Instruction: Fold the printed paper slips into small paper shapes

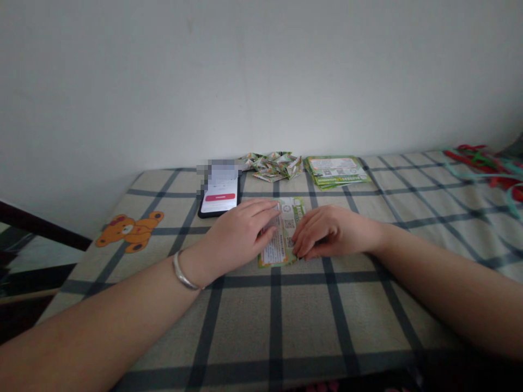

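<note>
A green-and-white printed paper card lies on the checked tablecloth, turned sideways in front of me. My left hand rests over its left side with the fingers stretched out, and a silver bangle circles that wrist. At the card's right edge, my right hand has its fingers curled and pressed together, gripping the edge; the fingertips partly hide what is under them. Behind the card sits a small pile of folded paper pieces with the same green print. Right of them is a stack of similar flat cards.
A phone with a lit screen lies left of the folded pieces. An orange bear cutout is at the table's left. Red, green and pale blue strips lie at the far right. A wall stands behind the table.
</note>
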